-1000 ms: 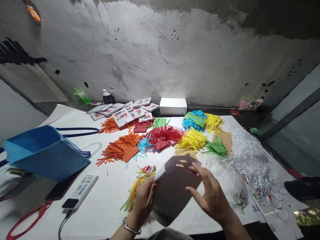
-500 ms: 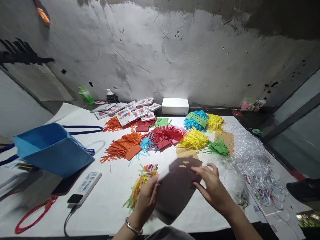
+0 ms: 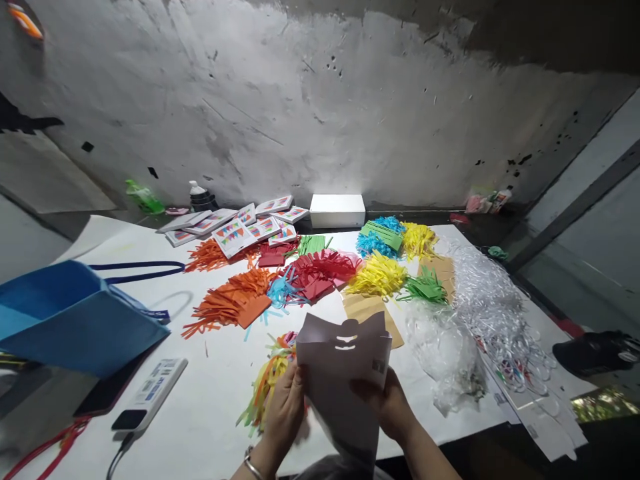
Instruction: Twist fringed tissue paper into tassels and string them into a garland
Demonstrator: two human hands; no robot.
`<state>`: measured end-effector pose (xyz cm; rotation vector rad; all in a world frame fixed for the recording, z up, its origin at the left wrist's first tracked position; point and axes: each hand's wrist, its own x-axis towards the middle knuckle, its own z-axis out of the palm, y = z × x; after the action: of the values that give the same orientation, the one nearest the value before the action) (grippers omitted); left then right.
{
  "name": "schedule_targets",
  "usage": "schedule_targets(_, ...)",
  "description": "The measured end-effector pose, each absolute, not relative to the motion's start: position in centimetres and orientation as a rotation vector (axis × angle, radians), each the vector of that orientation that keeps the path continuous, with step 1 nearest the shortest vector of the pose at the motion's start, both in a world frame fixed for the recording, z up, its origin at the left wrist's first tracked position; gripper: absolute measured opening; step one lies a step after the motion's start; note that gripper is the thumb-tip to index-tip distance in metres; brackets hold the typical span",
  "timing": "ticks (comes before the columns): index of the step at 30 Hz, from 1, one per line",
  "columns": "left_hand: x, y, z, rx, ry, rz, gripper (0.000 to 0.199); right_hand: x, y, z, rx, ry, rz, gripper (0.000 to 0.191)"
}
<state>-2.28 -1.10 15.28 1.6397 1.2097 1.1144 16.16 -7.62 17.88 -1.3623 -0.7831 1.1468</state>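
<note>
A white folding card box [image 3: 340,383], with flaps and two curved slots at its top end, stands tilted in front of me. My left hand [image 3: 286,403] grips its left side, the thumb showing and the other fingers partly hidden. On the right side my right hand [image 3: 389,407] has closed round the edge, its thumb lying across the shaded face. A bundle of mixed-colour paper tassels [image 3: 265,383] lies on the table just left of my left hand. Beyond the box's top end is a brown paper piece [image 3: 367,307].
Orange [image 3: 235,297], red [image 3: 320,270] and yellow paper tassels [image 3: 377,273] lie across the middle. Printed packs [image 3: 234,237] and a white box [image 3: 337,211] are at the back. A blue bag [image 3: 75,320] and power bank [image 3: 153,393] sit left, clear plastic bags [image 3: 445,353] right.
The card box has turned more upright, and its top flaps now stand apart. My right hand has moved down from the top corner to grip the right side. The view has shifted right.
</note>
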Motion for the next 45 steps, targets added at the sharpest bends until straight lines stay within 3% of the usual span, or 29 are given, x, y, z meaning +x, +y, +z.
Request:
schedule_targets(5,-1.2,-1.5,15.5,1.686,1.138,1.009,0.044,16.9,-7.1,18.9,-1.266,-0.772,1.074,0.033)
schedule_targets(11,-1.8,-0.3,16.4,1.635,1.097,0.969,0.043,16.2,-8.6,17.9,-1.108,-0.726,1.345,0.061)
schedule_targets(13,-1.9,-0.2,16.3,1.615,1.162,0.977,0.045,16.1,-9.0,17.7,-1.131,-0.766,1.387,0.058)
schedule_targets(16,-1.3,-0.7,15.6,1.681,1.208,0.98,0.049,16.6,-8.9,18.0,-1.279,-0.818,1.217,0.046)
schedule_targets(20,-0.4,-1.9,14.2,1.751,1.116,0.905,0.053,17.2,-8.5,18.5,-1.399,-0.907,0.966,0.044)
schedule_targets(26,-0.5,-2.0,14.3,1.766,0.965,0.832,0.046,15.6,-8.8,17.3,-1.115,-0.662,1.285,0.064)
schedule_targets(33,-1.1,-2.1,14.7,1.675,1.021,0.814,0.049,16.7,-8.3,17.4,-1.329,-0.538,1.009,0.051)
schedule_targets(39,0.0,-1.8,13.8,1.579,1.092,1.05,0.063,15.2,-8.5,15.7,-1.493,-0.61,0.869,0.044)
schedule_targets(45,0.4,-1.0,15.7,1.483,1.074,1.009,0.04,15.5,-9.8,14.8,-1.234,-0.807,1.067,0.049)
